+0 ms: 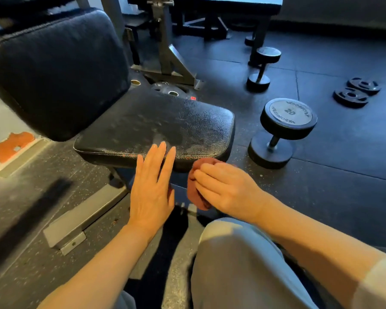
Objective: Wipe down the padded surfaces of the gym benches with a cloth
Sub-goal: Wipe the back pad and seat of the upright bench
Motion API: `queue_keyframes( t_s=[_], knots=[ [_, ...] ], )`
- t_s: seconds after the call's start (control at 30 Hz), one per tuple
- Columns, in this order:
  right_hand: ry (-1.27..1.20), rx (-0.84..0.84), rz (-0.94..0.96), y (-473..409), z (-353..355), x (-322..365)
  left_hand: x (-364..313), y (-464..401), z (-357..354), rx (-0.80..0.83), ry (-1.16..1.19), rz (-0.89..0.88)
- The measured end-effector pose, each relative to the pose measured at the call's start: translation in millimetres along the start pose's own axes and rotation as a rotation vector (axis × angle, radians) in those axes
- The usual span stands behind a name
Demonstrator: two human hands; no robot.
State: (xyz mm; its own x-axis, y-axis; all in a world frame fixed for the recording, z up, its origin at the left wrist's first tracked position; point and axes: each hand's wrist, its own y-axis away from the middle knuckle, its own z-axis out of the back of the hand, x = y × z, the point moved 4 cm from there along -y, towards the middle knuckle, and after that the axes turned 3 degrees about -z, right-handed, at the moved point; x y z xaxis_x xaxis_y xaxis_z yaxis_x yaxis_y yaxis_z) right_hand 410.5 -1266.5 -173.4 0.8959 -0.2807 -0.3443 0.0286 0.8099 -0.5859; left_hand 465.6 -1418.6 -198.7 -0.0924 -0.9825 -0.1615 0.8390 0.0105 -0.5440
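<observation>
From the head camera, the left hand (pixel 151 188) is reaching with straight, released fingers over the front edge of the black seat pad (pixel 156 123). The right hand (pixel 225 189) is grasping a bunched maroon cloth (pixel 195 192) just below that edge, near a dumbbell (pixel 281 132) on the floor.

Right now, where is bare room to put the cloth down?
The seat pad is bare beyond the left hand. The floor right of it is crowded by a dumbbell. The right hand grips the cloth.
</observation>
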Motion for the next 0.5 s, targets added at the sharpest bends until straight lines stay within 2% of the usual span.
queue_keyframes(
  t_s=[0.03,0.13,0.2,0.27,0.33,0.43,0.5],
  knots=[
    [-0.010,0.005,-0.080,16.0,2.5,-12.4,0.8,-1.0,-1.0,-0.003,0.009,0.019],
    [-0.028,0.016,-0.493,58.1,27.3,-56.3,-0.4,-0.7,-4.9,-0.009,0.000,0.059],
    [-0.050,-0.081,-0.679,62.3,42.0,-63.9,-4.2,-2.7,-6.9,-0.039,0.000,0.074],
    [-0.190,-0.210,-0.834,46.5,42.8,-48.5,-7.5,-3.4,-9.7,-0.056,0.004,0.086],
    [-0.378,-0.293,-0.943,28.5,23.0,-20.0,-7.6,-1.9,-10.2,-0.067,0.015,0.097],
    [-0.611,-0.344,-0.970,16.3,7.6,4.4,-6.4,-1.4,-9.8,-0.076,0.022,0.090],
    [-0.574,-0.371,-0.998,16.4,10.2,-0.1,-7.0,-1.9,-11.1,-0.095,0.020,0.095]
  ],
)
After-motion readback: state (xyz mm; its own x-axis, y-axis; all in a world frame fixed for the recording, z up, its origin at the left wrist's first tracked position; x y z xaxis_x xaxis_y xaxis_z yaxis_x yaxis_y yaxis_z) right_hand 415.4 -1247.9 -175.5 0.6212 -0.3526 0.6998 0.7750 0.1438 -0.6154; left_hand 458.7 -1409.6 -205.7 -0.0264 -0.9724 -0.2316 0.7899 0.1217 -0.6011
